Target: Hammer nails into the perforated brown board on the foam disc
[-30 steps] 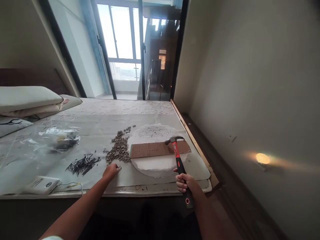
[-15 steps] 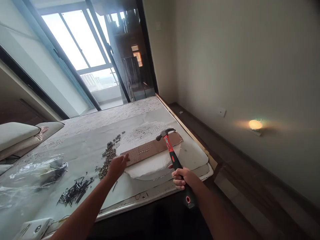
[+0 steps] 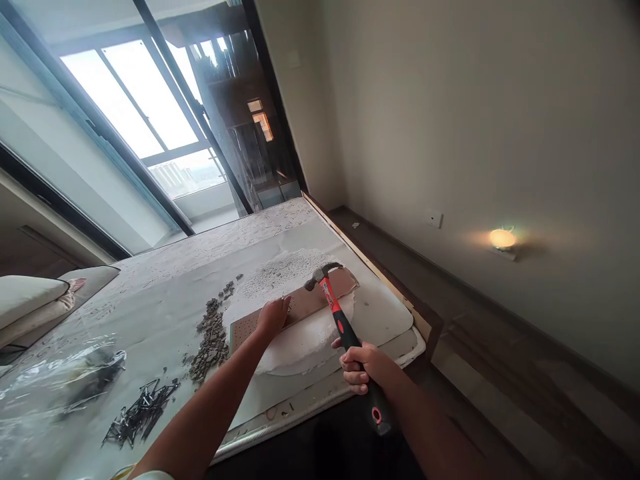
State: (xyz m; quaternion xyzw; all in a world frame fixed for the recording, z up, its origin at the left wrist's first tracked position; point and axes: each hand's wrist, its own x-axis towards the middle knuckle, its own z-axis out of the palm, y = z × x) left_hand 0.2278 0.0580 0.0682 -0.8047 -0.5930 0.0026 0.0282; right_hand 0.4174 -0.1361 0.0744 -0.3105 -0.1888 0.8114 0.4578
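Note:
My right hand [image 3: 363, 368] is wrapped round the black grip of a red and black claw hammer [image 3: 329, 297]. The hammer's head is above the right part of a brown board [image 3: 305, 303] dotted with rows of small holes. Over the middle of that board, my left hand [image 3: 273, 319] has its fingers drawn together, close to the surface. Whatever they pinch, if anything, is hidden. Beneath the board lies a white, rough-edged slab [image 3: 305, 343], and coarse white crumbs [image 3: 285, 270] are spread behind it.
Grey stone chips [image 3: 210, 337] lie left of the board. A pile of dark nails [image 3: 143, 410] and a clear plastic bag [image 3: 83, 377] are farther left. A wooden rail [image 3: 373, 260] edges the sheet-covered bed on the right. A lamp [image 3: 503, 238] glows on the wall.
My left hand has moved right, from the board's left end to its middle, now covering the shiny studs seen there before. The hammer stays in my right hand, and the view has shifted slightly.

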